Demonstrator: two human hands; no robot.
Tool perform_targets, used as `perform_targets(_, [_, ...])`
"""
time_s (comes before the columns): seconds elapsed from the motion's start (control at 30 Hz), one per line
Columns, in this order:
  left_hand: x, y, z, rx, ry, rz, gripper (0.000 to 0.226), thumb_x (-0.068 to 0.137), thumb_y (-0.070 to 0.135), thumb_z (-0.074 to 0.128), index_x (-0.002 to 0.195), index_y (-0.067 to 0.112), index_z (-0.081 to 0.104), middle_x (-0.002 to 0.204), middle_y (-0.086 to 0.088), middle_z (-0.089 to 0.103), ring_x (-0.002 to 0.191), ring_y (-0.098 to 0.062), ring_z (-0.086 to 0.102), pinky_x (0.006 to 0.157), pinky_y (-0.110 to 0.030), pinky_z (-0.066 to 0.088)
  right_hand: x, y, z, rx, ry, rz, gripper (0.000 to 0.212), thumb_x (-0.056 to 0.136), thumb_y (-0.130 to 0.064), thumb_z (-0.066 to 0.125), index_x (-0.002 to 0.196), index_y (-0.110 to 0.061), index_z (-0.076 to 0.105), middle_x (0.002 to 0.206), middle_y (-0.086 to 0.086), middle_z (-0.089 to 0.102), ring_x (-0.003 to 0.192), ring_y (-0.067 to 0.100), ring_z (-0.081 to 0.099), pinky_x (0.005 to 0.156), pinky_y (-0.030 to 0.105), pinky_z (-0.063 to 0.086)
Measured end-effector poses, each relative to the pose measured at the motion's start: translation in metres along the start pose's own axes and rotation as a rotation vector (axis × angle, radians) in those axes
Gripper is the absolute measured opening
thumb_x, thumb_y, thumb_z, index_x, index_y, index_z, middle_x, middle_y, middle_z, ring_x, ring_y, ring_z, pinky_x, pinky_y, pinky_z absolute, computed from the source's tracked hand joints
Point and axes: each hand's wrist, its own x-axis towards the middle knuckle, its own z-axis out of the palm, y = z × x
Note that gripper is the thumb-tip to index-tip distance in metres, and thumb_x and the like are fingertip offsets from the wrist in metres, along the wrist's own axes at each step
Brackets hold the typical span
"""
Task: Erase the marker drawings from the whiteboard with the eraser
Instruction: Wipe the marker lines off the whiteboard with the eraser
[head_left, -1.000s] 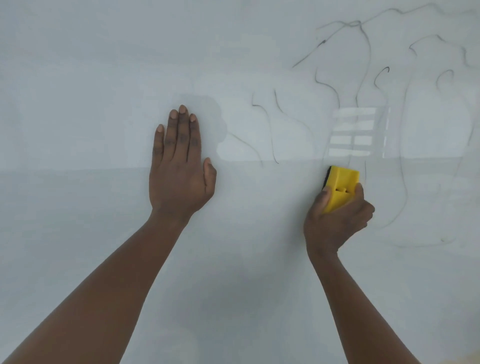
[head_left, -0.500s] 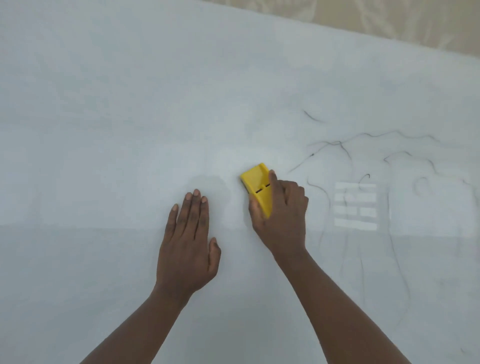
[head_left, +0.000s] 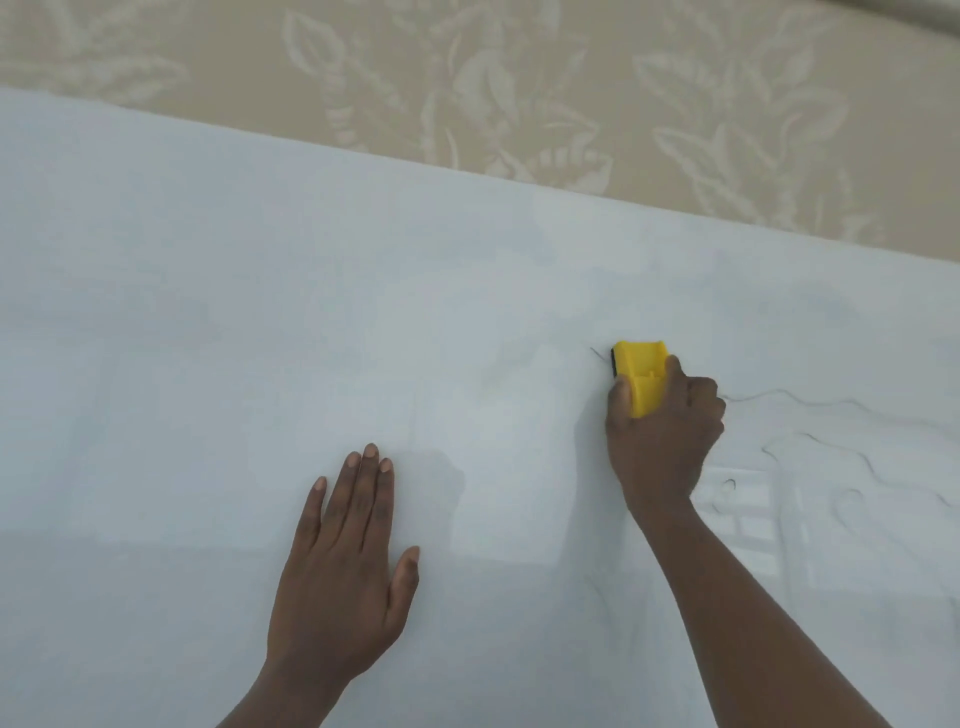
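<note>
A large whiteboard (head_left: 260, 312) fills most of the view. My right hand (head_left: 667, 436) grips a yellow eraser (head_left: 640, 371) pressed flat on the board right of centre. A short black marker stroke (head_left: 597, 355) shows just left of the eraser. More thin wavy marker lines (head_left: 810, 410) run across the board to the right of my hand. My left hand (head_left: 345, 566) lies flat on the board at lower centre, palm down, fingers together, holding nothing.
Beige wall covering with a pale leaf pattern (head_left: 519, 93) shows beyond the board's top edge. A bright window reflection (head_left: 743, 519) sits on the board under my right forearm.
The view tilted up, revealing the wall above the board. My right hand carried the eraser from beside my left hand rightward and up the board; lines it crossed are gone. The left hand stays flat.
</note>
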Motion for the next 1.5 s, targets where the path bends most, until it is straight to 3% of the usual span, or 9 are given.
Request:
perform_targets(0.17, [0.002, 0.0, -0.001, -0.002, 0.002, 0.014, 0.077, 0.096, 0.045, 0.033, 0.158, 0.001, 0.022, 0.169, -0.014, 0.018, 0.157, -0.027, 0.018, 0.125, -0.051, 0.02, -0.02, -0.078, 0.025, -0.026, -0.076, -0.378, 0.058, 0.088, -0.039, 0.062, 0.133, -0.003, 0.054, 0.108, 0.019, 0.059, 0.098, 0.039, 0.055, 0.083, 0.045, 0.044])
perform_targets(0.27, [0.002, 0.0, -0.003, -0.005, 0.0, 0.012, 0.077, 0.096, 0.046, 0.033, 0.158, 0.001, 0.022, 0.168, -0.014, 0.02, 0.157, -0.027, 0.019, 0.124, -0.052, 0.022, -0.026, -0.092, 0.03, 0.003, -0.09, -0.447, 0.056, 0.09, -0.041, 0.058, 0.133, -0.006, 0.054, 0.103, 0.013, 0.058, 0.094, 0.033, 0.054, 0.077, 0.041, 0.043])
perform_targets(0.53, [0.001, 0.001, -0.002, -0.008, 0.012, -0.007, 0.076, 0.097, 0.046, 0.03, 0.158, 0.001, 0.02, 0.168, -0.014, 0.021, 0.157, -0.027, 0.019, 0.125, -0.052, 0.021, 0.027, 0.029, -0.007, -0.108, -0.002, 0.058, 0.058, 0.093, -0.041, 0.057, 0.137, -0.005, 0.047, 0.12, 0.025, 0.049, 0.113, 0.042, 0.046, 0.094, 0.049, 0.035])
perform_targets(0.67, [0.0, 0.004, -0.003, -0.01, 0.023, -0.01, 0.075, 0.097, 0.044, 0.03, 0.158, 0.001, 0.021, 0.168, -0.015, 0.021, 0.157, -0.027, 0.019, 0.125, -0.052, 0.021, 0.021, 0.097, -0.041, -0.109, 0.071, 0.418, 0.059, 0.093, -0.043, 0.055, 0.138, -0.005, 0.044, 0.128, 0.027, 0.046, 0.12, 0.046, 0.043, 0.103, 0.052, 0.035])
perform_targets(0.73, [-0.001, 0.0, -0.003, -0.007, 0.018, -0.021, 0.074, 0.097, 0.041, 0.03, 0.158, 0.0, 0.021, 0.168, -0.016, 0.021, 0.157, -0.028, 0.018, 0.125, -0.052, 0.022, 0.004, 0.105, -0.047, -0.109, 0.087, 0.492, 0.06, 0.093, -0.043, 0.054, 0.138, -0.005, 0.044, 0.128, 0.028, 0.046, 0.119, 0.047, 0.043, 0.104, 0.054, 0.035])
perform_targets(0.87, [0.002, 0.002, -0.004, -0.015, 0.027, -0.007, 0.07, 0.096, 0.03, 0.031, 0.158, 0.0, 0.02, 0.168, -0.016, 0.019, 0.157, -0.028, 0.017, 0.126, -0.052, 0.023, -0.045, 0.07, -0.042, -0.047, 0.062, 0.343, 0.063, 0.089, -0.046, 0.052, 0.138, -0.007, 0.046, 0.122, 0.026, 0.049, 0.114, 0.045, 0.045, 0.1, 0.052, 0.038])
perform_targets(1.07, [-0.001, -0.003, -0.006, -0.075, 0.021, 0.023, 0.07, 0.093, 0.024, 0.032, 0.158, 0.0, 0.023, 0.168, -0.015, 0.02, 0.157, -0.027, 0.018, 0.126, -0.051, 0.023, -0.163, -0.023, -0.015, 0.036, -0.045, -0.202, 0.056, 0.089, -0.038, 0.061, 0.133, -0.003, 0.055, 0.104, 0.016, 0.056, 0.094, 0.033, 0.052, 0.084, 0.042, 0.042])
perform_targets(1.23, [-0.002, 0.001, -0.012, -0.161, 0.043, -0.032, 0.068, 0.093, 0.024, 0.033, 0.155, -0.002, 0.029, 0.165, -0.018, 0.027, 0.155, -0.03, 0.022, 0.126, -0.053, 0.022, -0.225, -0.003, -0.026, 0.025, -0.165, -0.483, 0.056, 0.089, -0.039, 0.063, 0.133, -0.004, 0.055, 0.108, 0.009, 0.058, 0.093, 0.027, 0.054, 0.081, 0.035, 0.042])
perform_targets(1.5, [0.016, 0.092, -0.001, -0.15, 0.024, 0.034, 0.07, 0.093, 0.025, 0.036, 0.156, -0.003, 0.025, 0.166, -0.02, 0.024, 0.156, -0.031, 0.019, 0.126, -0.051, 0.023, -0.153, 0.077, -0.051, -0.038, -0.101, -0.374, 0.055, 0.092, -0.038, 0.061, 0.132, 0.0, 0.056, 0.102, 0.016, 0.057, 0.091, 0.032, 0.054, 0.081, 0.041, 0.046])
